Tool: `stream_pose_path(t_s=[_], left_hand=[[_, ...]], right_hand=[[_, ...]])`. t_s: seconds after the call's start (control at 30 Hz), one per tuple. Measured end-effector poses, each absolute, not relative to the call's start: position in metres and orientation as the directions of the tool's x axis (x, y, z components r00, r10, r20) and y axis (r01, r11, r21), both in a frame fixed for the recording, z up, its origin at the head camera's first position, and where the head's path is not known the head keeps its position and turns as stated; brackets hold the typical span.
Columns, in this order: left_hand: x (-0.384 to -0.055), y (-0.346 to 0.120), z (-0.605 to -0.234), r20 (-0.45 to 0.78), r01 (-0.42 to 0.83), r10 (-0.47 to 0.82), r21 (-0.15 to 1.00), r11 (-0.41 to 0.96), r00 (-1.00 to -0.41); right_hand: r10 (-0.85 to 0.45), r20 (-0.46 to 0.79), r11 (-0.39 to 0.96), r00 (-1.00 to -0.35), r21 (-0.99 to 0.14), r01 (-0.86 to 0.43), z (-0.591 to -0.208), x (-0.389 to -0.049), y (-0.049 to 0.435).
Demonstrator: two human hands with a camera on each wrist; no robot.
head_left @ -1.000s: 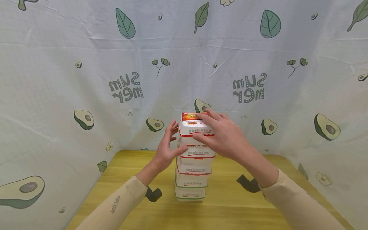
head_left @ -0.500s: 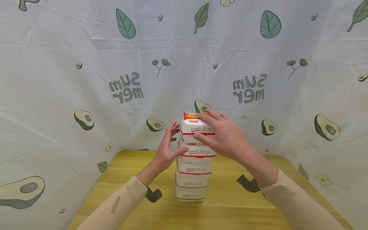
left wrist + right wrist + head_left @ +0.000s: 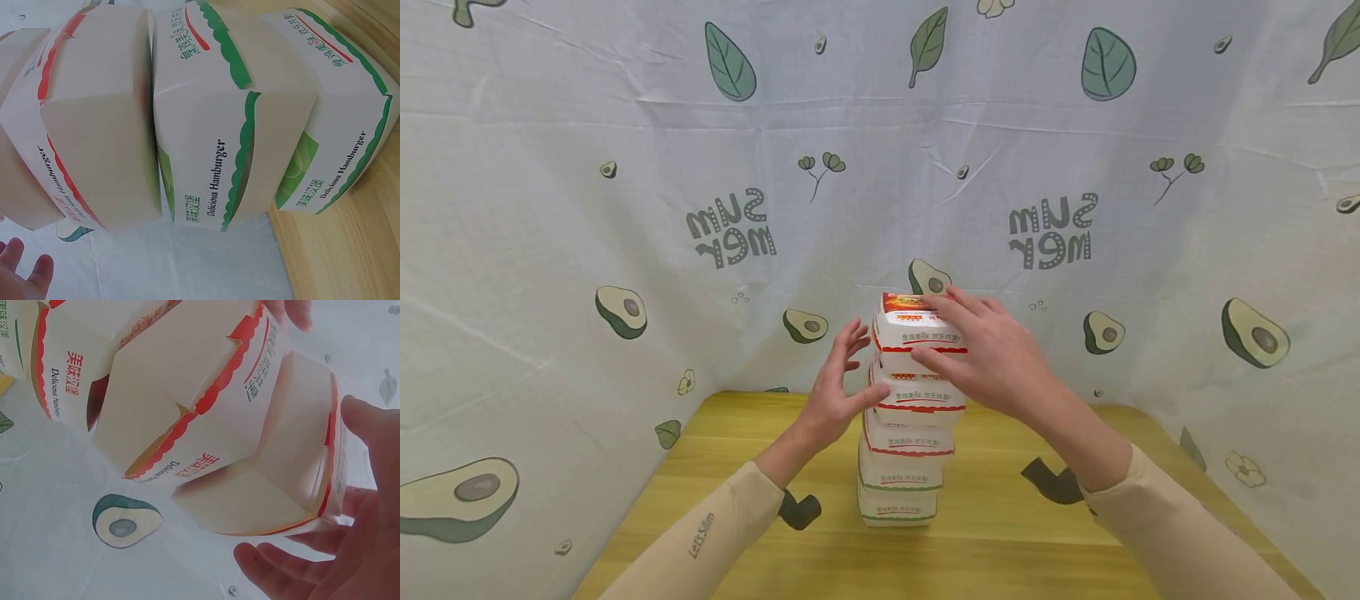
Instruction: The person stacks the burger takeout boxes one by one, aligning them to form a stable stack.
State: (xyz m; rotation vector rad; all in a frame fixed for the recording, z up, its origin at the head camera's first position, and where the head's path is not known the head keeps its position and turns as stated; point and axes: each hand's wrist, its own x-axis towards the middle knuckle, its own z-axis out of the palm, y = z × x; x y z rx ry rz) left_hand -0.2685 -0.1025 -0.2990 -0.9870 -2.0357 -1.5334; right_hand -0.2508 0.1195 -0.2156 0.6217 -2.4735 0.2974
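Observation:
Several white hamburger boxes stand in a leaning stack on the table. The top hamburger box (image 3: 917, 337) has red trim and a red picture on its lid; in the right wrist view this box (image 3: 294, 469) sits askew on the one below. My right hand (image 3: 996, 354) lies over its right corner, fingers along the lid and thumb in front, all fairly straight. To the left of the upper boxes, my left hand (image 3: 835, 387) is spread with its thumb at the second box (image 3: 920, 398). In the left wrist view, the green-trimmed lower boxes (image 3: 206, 125) show their sides.
The stack rests on a yellowish wooden table (image 3: 1022, 533). A whitish curtain (image 3: 880, 125) printed with avocados and leaves hangs behind and at both sides. Black bands (image 3: 800, 510) show by both wrists.
The top box has slid slightly to the right, and the second box a little as well. My right hand has moved right with it; my left hand has barely moved.

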Motion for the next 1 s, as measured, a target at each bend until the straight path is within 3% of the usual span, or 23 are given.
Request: stream_pose_path(t_s=[0.43, 1.0], left_hand=[[-0.267, -0.104, -0.299, 0.683, 0.737, 0.286, 0.655, 0.167, -0.672], [-0.256, -0.124, -0.307, 0.620, 0.681, 0.282, 0.681, 0.270, -0.732]], right_hand=[[-0.350, 0.602, 0.858, -0.718, -0.101, -0.503, -0.214, -0.250, 0.126], [-0.337, 0.654, 0.836, -0.677, -0.123, -0.535, -0.227, -0.243, 0.157]])
